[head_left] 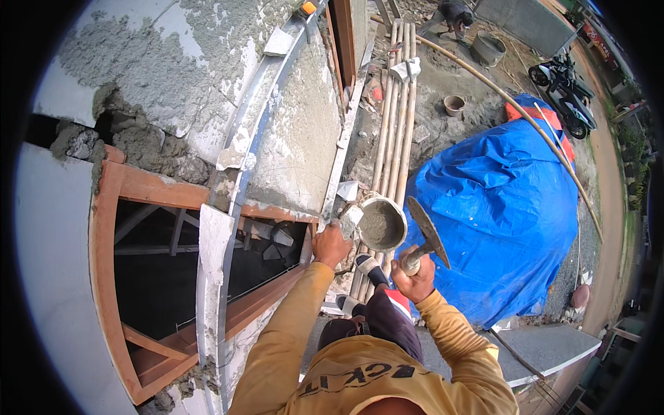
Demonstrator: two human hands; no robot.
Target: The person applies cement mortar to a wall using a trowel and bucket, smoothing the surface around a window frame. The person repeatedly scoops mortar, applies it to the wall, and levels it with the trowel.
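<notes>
My right hand (415, 280) grips the handle of a trowel (432, 235), its grey-coated blade raised beside a bucket (382, 198) of wet grey mortar. My left hand (330, 245) has its fingers curled on a small pale fragment (349, 220) just left of that bucket. To my left stands a roughly plastered wall (290, 124) with orange wooden frames (111, 207) around a dark opening. A long metal straightedge (243, 173) and a pale white strip (213, 263) run along it. My sandaled feet (373, 273) show below, on bamboo poles.
Bundled bamboo poles (387, 138) form a narrow walkway beside the wall. A blue tarp (484, 200) covers a heap at right, crossed by a long pole (498, 90). Beyond are a small bucket (454, 105), a larger tub (487, 50), a stooping person (453, 21) and a motorcycle (561, 90).
</notes>
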